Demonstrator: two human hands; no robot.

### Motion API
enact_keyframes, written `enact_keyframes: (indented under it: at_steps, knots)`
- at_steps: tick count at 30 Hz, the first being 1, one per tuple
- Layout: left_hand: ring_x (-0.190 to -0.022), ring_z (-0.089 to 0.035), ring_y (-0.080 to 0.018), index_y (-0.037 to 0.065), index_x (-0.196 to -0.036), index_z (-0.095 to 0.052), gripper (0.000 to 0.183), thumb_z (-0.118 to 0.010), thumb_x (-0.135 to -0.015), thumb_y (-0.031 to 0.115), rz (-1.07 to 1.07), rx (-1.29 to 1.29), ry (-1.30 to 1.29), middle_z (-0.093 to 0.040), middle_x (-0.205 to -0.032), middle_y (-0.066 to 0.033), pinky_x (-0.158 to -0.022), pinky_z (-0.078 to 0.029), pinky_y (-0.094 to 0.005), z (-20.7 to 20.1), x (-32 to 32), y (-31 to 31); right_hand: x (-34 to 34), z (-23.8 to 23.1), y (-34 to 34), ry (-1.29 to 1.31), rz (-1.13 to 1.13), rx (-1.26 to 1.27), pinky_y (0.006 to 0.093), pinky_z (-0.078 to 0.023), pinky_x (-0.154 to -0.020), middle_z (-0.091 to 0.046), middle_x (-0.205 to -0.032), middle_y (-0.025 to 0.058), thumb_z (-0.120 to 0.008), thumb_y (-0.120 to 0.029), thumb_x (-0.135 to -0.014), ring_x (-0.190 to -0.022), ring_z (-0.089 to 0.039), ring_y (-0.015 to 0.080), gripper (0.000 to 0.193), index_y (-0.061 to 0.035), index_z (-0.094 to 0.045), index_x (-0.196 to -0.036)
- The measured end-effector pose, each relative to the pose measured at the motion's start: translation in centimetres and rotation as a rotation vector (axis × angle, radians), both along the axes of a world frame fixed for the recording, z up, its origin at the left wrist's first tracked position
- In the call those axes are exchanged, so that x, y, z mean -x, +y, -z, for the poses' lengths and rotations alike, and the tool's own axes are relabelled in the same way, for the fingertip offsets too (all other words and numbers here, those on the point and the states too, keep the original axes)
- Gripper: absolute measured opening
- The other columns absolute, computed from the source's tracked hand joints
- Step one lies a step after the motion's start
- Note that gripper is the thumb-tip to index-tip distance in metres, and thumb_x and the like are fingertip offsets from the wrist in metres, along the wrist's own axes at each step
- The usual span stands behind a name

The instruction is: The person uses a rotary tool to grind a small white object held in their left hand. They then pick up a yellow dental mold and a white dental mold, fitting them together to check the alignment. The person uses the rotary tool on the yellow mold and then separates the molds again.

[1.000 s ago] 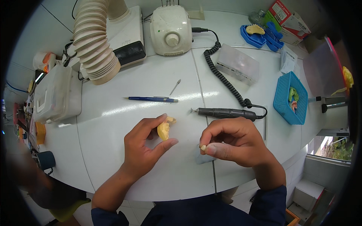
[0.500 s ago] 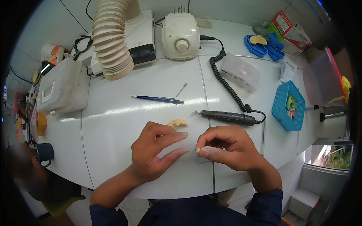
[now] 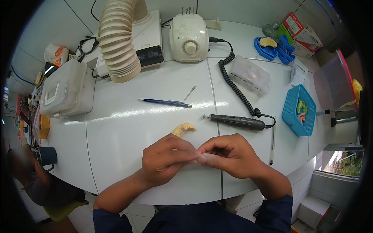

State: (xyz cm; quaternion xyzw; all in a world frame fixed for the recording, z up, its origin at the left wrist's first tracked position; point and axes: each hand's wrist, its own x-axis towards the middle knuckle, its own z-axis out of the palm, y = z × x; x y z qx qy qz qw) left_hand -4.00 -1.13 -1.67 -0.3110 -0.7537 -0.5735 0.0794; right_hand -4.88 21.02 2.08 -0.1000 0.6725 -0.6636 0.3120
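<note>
My left hand [image 3: 165,160] and my right hand [image 3: 239,156] meet fingertip to fingertip above the front of the white table. The right thumb and forefinger pinch a small cream tooth-like piece, seen half a second ago and now covered by the fingers. My left thumb and fingers are pressed together at the same spot; what they grip is hidden. Just beyond my left hand lies a curved yellowish dental cast [image 3: 183,129]. A black rotary handpiece [image 3: 237,122] with a small disc tip rests beyond my right hand.
Farther back lie a blue mechanical pencil [image 3: 165,102] and a thin bur [image 3: 190,93]. A coiled cord joins the handpiece to a white control unit [image 3: 189,42]. A ribbed hose [image 3: 118,42] hangs at back left. Right: a clear box [image 3: 250,75], a blue basket [image 3: 286,114]. A person [image 3: 37,174] sits at left.
My left hand has moved right and its open thumb and fingers have closed at the right fingertips. The small piece has become hidden. The right hand has stayed nearly in place.
</note>
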Motion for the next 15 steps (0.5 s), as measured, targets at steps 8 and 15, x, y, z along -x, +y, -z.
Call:
enact_keyframes:
  at_steps: [8, 15]
  knots:
    - [-0.081, -0.07, -0.0196, 0.001, -0.088, -0.071, 0.014, -0.078, -0.076, -0.003, 0.056, -0.167, -0.301, -0.072, -0.089, -0.0109, -0.077, -0.055, -0.0298, 0.3, 0.1, 0.0, 1.4, 0.3, 1.5, 1.038, 0.216, -0.641, 0.0343, -0.05, -0.067, -0.066, -0.086, 0.0047, -0.08, -0.016, -0.075, -0.08, -0.063, 0.0214, 0.024, -0.0085, -0.069, -0.094]
    - [-0.087, -0.07, -0.0208, 0.0, -0.086, -0.07, 0.015, -0.077, -0.076, -0.009, 0.12, -0.377, -0.68, -0.071, -0.091, -0.0148, -0.083, -0.054, -0.0308, 0.1, 0.0, -0.9, 2.6, 0.2, 3.3, 0.909, 0.004, -1.121, 0.0378, -0.045, -0.083, -0.059, -0.103, 0.0081, -0.075, -0.019, -0.079, -0.098, -0.058, 0.0254, 0.029, -0.0092, -0.065, -0.104]
